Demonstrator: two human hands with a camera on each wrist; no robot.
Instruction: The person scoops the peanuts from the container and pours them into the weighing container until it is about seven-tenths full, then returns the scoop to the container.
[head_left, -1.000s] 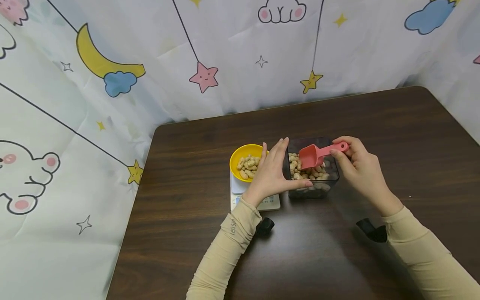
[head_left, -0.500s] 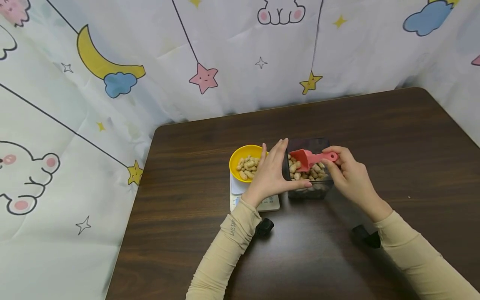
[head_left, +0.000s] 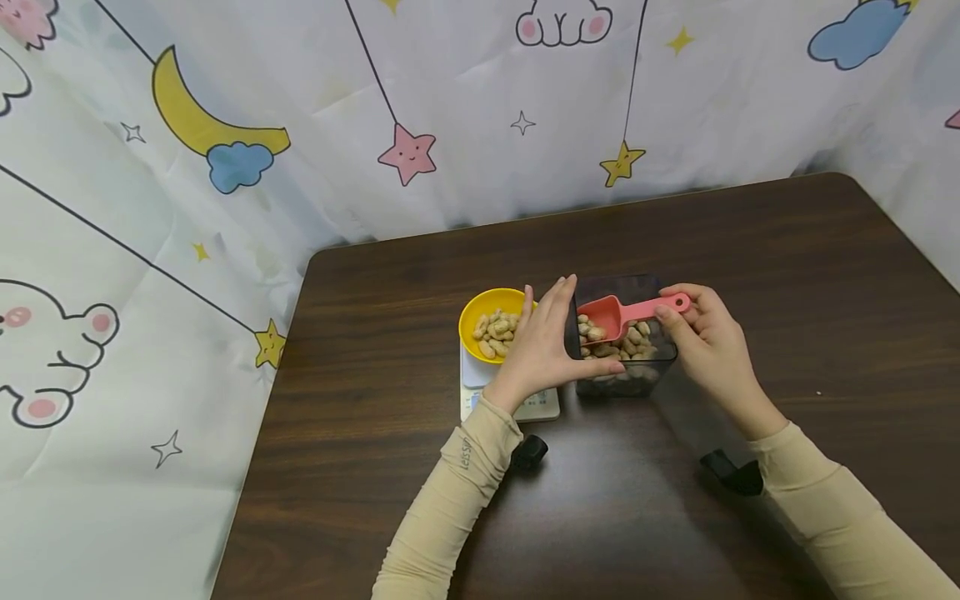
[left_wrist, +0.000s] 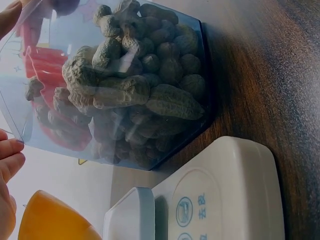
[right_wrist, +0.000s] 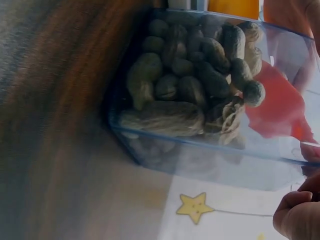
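Observation:
My right hand [head_left: 712, 354] pinches the handle of a pink scoop [head_left: 647, 309] inside a clear, dark-tinted container [head_left: 630, 385]. Some peanuts lie in the scoop's bowl, and more peanuts [head_left: 636, 343] cover the container's bottom. Held straight, the fingers of my left hand [head_left: 542, 346] lie along the container's left wall, with the thumb along its front rim. Through the clear wall in the left wrist view, the red scoop [left_wrist: 47, 75] shows above the heap. Left of the container, a yellow bowl [head_left: 467, 321] with peanuts sits on a white kitchen scale [head_left: 542, 408], partly hidden by my left hand.
A dark wooden table [head_left: 360, 400] carries everything. Behind it and at the left hangs a white cartoon-print curtain [head_left: 480, 92]. A black device [head_left: 529, 452] sits at my left wrist and another black device [head_left: 733, 473] at my right. A tiny pale speck lies on the table at right.
The scoop has gone left and down into the peanuts, then come slightly back right, levelled, with peanuts in it. My left hand, the container and the yellow bowl have stayed put.

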